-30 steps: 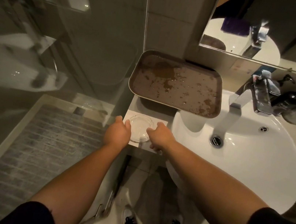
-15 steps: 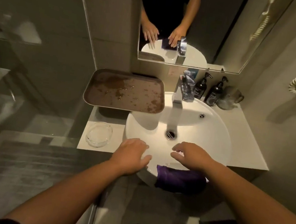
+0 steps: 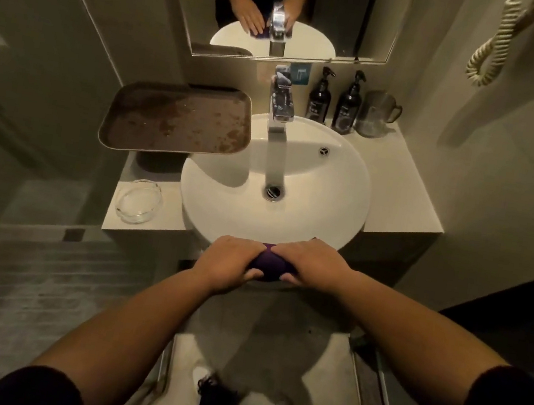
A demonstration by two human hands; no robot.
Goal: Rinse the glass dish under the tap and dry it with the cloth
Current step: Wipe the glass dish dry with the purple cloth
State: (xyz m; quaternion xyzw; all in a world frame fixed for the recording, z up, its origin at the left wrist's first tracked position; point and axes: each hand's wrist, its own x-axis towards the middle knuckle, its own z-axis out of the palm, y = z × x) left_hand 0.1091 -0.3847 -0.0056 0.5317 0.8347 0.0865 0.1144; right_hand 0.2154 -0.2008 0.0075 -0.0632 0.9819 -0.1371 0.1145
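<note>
While both hands, left hand (image 3: 228,261) and right hand (image 3: 310,263), are clenching the soft cloth (image 3: 269,264), the fragile, slippery glass dish (image 3: 138,201) is sitting untouched on the tabletop (image 3: 166,218), likely best gripped by its thick rim.

cloth (image 3: 271,262): mostly covered by left hand (image 3: 228,261) and right hand (image 3: 310,263)
fingers (image 3: 253,273): curled under, tips hidden
bottles (image 3: 320,98): labels too small to read
tray (image 3: 177,118): covers part of the worktop (image 3: 166,218) beneath

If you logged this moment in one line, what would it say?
hands: left and right both gripping purple cloth at basin front | glass dish: on counter, untouched | tap: off
</note>
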